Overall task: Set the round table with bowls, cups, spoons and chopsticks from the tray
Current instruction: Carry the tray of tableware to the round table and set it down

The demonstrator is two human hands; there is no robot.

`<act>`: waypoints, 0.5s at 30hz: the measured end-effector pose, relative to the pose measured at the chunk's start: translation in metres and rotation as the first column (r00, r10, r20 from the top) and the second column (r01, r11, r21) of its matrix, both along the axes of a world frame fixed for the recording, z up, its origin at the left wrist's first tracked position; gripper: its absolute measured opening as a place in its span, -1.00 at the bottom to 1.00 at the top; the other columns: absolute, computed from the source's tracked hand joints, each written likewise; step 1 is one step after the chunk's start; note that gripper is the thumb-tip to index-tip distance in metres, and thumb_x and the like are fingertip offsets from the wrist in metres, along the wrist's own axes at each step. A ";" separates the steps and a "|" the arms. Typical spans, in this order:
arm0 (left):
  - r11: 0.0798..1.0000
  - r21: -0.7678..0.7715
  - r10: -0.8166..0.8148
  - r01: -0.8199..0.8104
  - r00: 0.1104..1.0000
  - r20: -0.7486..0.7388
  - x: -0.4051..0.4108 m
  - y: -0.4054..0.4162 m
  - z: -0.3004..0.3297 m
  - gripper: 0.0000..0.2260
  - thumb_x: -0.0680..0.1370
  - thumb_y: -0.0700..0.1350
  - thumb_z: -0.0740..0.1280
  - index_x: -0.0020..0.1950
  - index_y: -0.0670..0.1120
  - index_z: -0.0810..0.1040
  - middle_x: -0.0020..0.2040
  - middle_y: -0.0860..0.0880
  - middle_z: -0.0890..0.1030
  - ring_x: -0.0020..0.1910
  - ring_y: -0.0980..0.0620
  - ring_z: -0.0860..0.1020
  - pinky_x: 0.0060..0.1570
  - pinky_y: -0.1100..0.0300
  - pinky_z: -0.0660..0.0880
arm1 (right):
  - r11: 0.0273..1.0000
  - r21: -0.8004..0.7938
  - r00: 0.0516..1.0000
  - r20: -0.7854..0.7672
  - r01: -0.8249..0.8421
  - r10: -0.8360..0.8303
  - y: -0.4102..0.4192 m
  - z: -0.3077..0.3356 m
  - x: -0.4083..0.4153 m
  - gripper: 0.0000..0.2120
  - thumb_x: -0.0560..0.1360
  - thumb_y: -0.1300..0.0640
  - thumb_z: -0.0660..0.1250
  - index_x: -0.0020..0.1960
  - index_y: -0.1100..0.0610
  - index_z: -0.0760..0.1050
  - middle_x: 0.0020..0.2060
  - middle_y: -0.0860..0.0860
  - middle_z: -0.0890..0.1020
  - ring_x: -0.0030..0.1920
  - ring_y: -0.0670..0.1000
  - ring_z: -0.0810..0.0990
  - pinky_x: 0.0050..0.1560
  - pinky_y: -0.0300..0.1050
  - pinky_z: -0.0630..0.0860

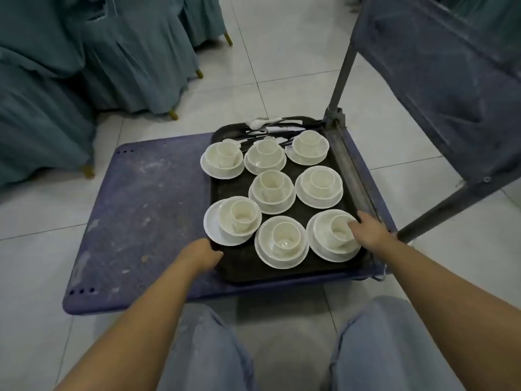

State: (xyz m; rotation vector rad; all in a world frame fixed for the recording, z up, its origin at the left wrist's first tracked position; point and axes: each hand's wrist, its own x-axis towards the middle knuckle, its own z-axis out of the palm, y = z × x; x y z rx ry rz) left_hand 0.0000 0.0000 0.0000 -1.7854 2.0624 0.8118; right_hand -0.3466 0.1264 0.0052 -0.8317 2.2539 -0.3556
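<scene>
A dark rectangular tray (245, 263) sits on the right half of a blue platform trolley (146, 210), pushed up against the base of its folding handle frame (338, 88). On it stand 8 white sets, each a cup nested in a bowl on a saucer; the nearest right set (324, 244) lies under the right hand (366, 230), whose fingers curl over the cup's rim. The left hand (201, 253) grips the tray's near left edge, just below the near left set (225, 224). White spoons (262, 122) and dark chopsticks (270, 134) lie jumbled along the tray's far end. The trolley rests on a pale tiled floor (282, 52), with teal-skirted chairs (98, 66) to the left and the person's light blue trouser legs (389, 348) below.
</scene>
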 end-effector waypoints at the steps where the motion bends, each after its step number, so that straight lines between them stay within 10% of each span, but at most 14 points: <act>1: 0.999 0.028 0.019 -0.019 1.000 0.003 -0.001 0.002 -0.003 -0.67 0.58 0.00 0.28 0.21 -0.21 0.49 0.22 -0.20 0.56 0.18 -0.17 0.53 -0.03 0.14 0.38 | 1.000 -0.008 1.000 0.005 0.027 -0.027 0.000 -0.003 0.001 -0.47 0.66 0.02 0.10 0.54 0.23 0.14 0.49 0.20 0.29 0.47 0.22 0.26 0.41 0.03 0.21; 15: 0.879 0.083 0.473 -0.469 0.842 -0.260 0.002 0.010 -0.058 -0.69 0.51 -0.12 0.37 0.14 -0.31 0.49 0.06 -0.26 0.59 0.01 -0.19 0.56 -0.13 0.07 0.46 | 0.887 -0.131 0.879 0.261 0.442 -0.399 -0.003 -0.040 -0.004 -0.47 0.54 0.09 0.20 0.47 0.23 0.25 0.37 0.21 0.42 0.35 0.23 0.39 0.31 0.09 0.34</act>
